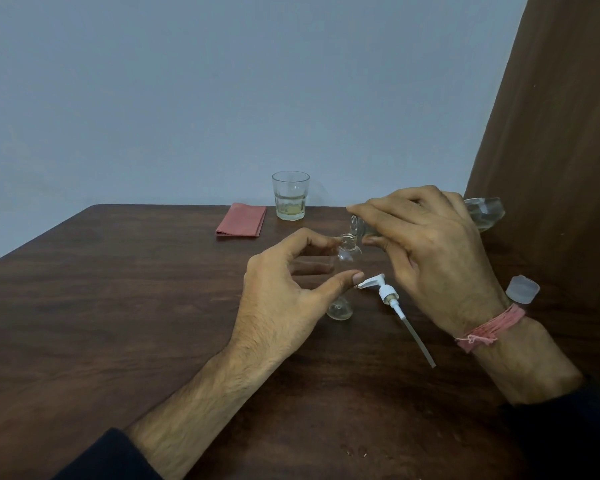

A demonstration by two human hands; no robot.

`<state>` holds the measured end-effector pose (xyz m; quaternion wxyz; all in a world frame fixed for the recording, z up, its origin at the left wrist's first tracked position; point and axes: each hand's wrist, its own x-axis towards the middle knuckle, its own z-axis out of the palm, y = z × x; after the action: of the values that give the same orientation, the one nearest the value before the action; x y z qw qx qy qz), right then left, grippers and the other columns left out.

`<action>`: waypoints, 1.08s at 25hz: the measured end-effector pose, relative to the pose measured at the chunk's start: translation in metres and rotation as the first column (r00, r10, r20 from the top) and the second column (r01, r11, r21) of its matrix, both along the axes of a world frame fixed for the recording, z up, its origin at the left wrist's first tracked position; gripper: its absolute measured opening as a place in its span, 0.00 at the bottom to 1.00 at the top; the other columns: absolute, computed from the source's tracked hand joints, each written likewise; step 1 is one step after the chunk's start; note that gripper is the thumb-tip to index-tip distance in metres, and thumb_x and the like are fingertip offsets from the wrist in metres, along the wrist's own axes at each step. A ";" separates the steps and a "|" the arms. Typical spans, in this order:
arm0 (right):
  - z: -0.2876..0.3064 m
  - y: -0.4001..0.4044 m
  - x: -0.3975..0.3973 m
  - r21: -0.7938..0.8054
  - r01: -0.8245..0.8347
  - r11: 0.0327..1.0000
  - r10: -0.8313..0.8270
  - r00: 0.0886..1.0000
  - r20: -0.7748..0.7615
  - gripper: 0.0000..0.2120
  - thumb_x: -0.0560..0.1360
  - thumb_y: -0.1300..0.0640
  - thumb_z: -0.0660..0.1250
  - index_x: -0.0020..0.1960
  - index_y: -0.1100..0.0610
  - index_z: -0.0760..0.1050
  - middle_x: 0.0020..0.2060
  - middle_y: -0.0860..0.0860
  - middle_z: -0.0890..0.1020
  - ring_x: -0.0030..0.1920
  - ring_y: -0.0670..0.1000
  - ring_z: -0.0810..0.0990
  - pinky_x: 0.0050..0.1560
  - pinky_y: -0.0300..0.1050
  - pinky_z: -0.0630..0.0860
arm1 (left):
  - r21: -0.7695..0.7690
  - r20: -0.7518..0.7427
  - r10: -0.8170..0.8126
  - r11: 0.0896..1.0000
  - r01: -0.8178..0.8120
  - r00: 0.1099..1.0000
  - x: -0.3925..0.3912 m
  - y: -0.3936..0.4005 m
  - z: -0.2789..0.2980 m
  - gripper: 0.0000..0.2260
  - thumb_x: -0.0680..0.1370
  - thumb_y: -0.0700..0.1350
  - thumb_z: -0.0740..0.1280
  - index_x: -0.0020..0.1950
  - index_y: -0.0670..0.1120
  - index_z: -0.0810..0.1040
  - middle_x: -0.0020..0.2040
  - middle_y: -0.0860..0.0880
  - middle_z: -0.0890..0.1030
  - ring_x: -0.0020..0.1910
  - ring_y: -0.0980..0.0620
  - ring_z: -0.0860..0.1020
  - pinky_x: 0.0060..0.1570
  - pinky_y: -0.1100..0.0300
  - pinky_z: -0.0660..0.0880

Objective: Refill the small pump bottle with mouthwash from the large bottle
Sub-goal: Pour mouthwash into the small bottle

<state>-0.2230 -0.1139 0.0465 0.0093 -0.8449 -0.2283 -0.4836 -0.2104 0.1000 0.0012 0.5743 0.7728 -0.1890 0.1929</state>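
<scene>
The small clear pump bottle (347,252) stands upright on the dark wooden table (118,289) with its neck uncovered. My left hand (284,292) curls around its body, thumb in front and fingers behind. My right hand (430,251) grips the large clear bottle (485,213), tipped almost level with its mouth just above and right of the small bottle's neck. The white pump head (387,294) with its long dip tube lies on the table in front of my right hand. The large bottle's translucent cap (522,289) sits beside my right wrist.
A drinking glass (290,195) with a little yellowish liquid stands at the table's far edge, a folded red cloth (241,220) to its left. A brown curtain (551,133) hangs at the right. A grey wall lies behind.
</scene>
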 end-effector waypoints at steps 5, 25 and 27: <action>0.000 0.000 0.000 0.006 -0.004 1.000 0.004 1.000 0.001 0.22 0.76 0.65 0.79 0.69 0.56 0.84 0.61 0.49 0.87 0.59 0.61 0.83 0.59 0.60 0.74 | -0.001 0.006 -0.002 1.000 0.002 1.000 0.001 0.000 0.000 0.18 0.71 0.58 0.88 0.58 0.61 0.87 0.58 0.61 0.91 0.52 0.63 0.90 0.50 0.57 0.90; 0.001 0.000 -0.002 -0.002 -0.003 1.000 0.003 1.000 -0.001 0.24 0.75 0.67 0.79 0.69 0.56 0.84 0.61 0.49 0.87 0.59 0.60 0.83 0.59 0.58 0.73 | 0.012 0.006 -0.004 1.000 0.004 1.000 0.002 0.000 -0.001 0.18 0.71 0.59 0.88 0.58 0.62 0.87 0.57 0.61 0.91 0.52 0.64 0.90 0.51 0.57 0.90; 0.001 0.001 -0.002 -0.005 0.002 1.000 -0.002 1.000 0.005 0.24 0.74 0.67 0.80 0.69 0.56 0.84 0.61 0.49 0.87 0.59 0.60 0.83 0.59 0.59 0.73 | 0.001 -0.001 -0.011 1.000 0.011 1.000 0.002 0.000 -0.001 0.18 0.71 0.58 0.88 0.58 0.61 0.87 0.57 0.60 0.91 0.52 0.63 0.91 0.50 0.55 0.90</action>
<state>-0.2249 -0.1133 0.0479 0.0060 -0.8438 -0.2288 -0.4853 -0.2089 0.1001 -0.0002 0.5751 0.7722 -0.1929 0.1893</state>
